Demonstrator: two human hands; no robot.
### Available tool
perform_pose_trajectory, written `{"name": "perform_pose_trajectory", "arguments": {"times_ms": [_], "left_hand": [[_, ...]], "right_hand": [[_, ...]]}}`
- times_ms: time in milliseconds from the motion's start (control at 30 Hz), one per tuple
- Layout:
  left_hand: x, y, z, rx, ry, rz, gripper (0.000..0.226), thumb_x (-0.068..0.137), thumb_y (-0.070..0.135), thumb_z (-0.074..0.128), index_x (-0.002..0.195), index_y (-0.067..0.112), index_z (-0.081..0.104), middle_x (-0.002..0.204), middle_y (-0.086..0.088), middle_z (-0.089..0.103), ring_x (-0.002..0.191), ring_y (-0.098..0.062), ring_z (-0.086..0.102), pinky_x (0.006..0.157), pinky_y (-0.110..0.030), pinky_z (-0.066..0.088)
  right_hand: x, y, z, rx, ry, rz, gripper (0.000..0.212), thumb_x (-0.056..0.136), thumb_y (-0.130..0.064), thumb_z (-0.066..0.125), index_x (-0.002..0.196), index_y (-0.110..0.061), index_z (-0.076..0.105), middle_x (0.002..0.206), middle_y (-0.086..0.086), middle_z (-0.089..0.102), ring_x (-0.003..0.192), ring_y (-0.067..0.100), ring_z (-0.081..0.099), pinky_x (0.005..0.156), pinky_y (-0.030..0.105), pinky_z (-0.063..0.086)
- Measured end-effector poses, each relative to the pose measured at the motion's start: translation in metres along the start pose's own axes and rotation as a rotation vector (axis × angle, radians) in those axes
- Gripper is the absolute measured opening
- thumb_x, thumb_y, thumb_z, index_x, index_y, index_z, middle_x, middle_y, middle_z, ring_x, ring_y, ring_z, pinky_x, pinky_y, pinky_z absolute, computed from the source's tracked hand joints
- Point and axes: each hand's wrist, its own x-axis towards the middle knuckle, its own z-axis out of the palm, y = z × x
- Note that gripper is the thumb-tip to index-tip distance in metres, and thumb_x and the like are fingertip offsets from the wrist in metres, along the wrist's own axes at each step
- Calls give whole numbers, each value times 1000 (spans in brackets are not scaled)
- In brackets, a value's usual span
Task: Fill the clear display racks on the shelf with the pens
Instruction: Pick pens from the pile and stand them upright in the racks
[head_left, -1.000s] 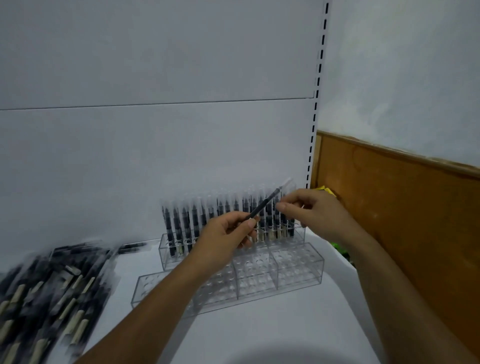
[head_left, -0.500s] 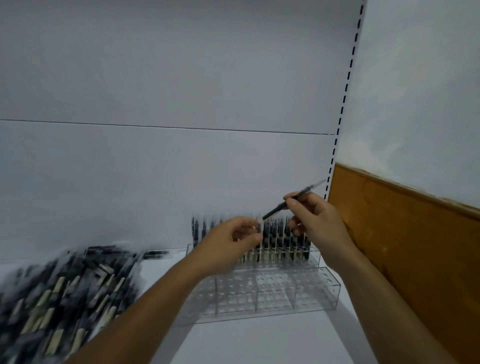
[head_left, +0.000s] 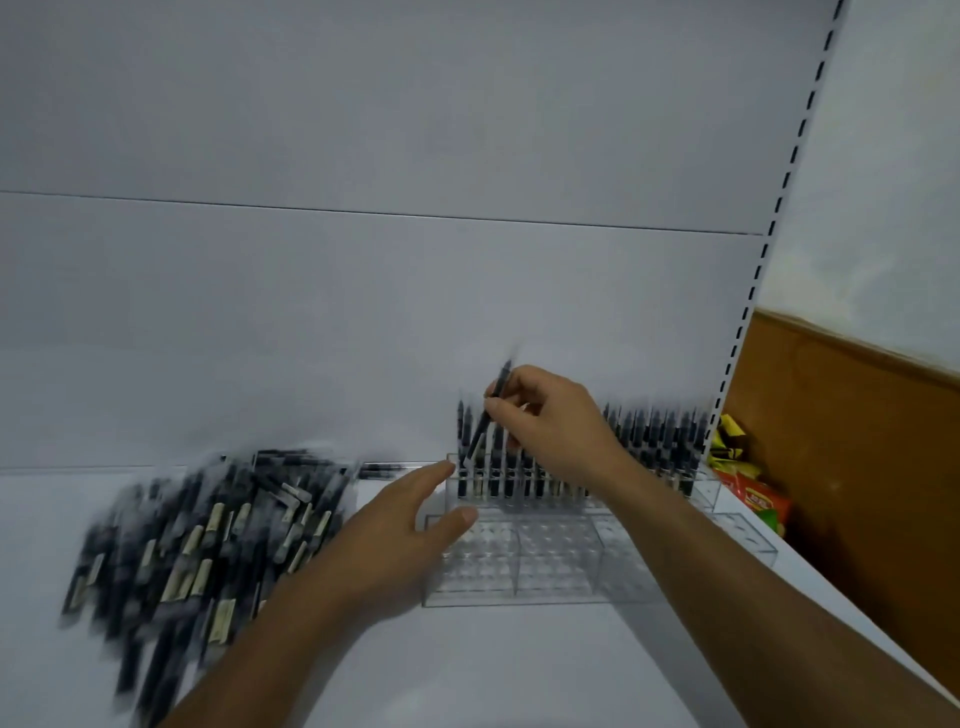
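Pinching a slim black pen (head_left: 500, 385) between thumb and fingertips, the right hand (head_left: 553, 423) holds it tilted over the left end of the clear stepped acrylic rack (head_left: 545, 571). The left hand (head_left: 405, 525), fingers straight and holding nothing, is at that same end. A loose heap of black pens (head_left: 208, 530) lies left of the rack.

Single head-worn view — looking forward and down, close over the shelf (head_left: 467, 670).
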Motion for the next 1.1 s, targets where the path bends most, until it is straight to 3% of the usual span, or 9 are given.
{"name": "perform_pose_trajectory", "arguments": {"times_ms": [133,367,500,767,1000,1100], "left_hand": [[2,-2,0,33,-22,27,67,87,67,46,147,49,24,156,24,20,142,-1,20,113,-29,22],[6,-10,2,20,-32,61,75,82,75,44,147,51,14,155,24,22,141,-1,24,109,-29,27],[8,-12,3,-6,-35,61,77,77,80,43,144,54,15,155,24,23,140,-2,25,108,-30,28],[9,-12,4,-4,-28,58,75,83,73,46,148,48,17,156,20,24,141,-3,25,110,-32,29],[10,-11,2,-12,-30,79,71,87,66,49,148,46,19,155,21,26,141,-1,25,109,-30,29],[10,-11,2,-8,-31,90,71,87,67,48,148,46,20,154,22,27,140,1,26,106,-28,29]], "right_hand": [[6,3,12,-110,-22,13,17,95,-33,62,99,-17,66,86,-8,67,71,16,70,77,42,58],[10,13,31,-384,-138,2,18,92,-38,63,82,-25,56,80,-6,65,74,15,63,73,35,55],[13,12,37,-496,-103,7,21,90,-43,63,77,-29,54,71,-10,58,72,14,60,67,31,52],[18,7,37,-570,-124,50,34,91,-44,62,63,-27,50,68,-3,63,65,15,60,61,27,47],[17,2,37,-484,-199,63,24,92,-38,63,71,-27,61,71,-4,69,70,15,67,69,30,53],[17,4,37,-579,-154,61,24,93,-41,60,80,-22,64,74,-3,68,72,17,65,64,28,49]]}}
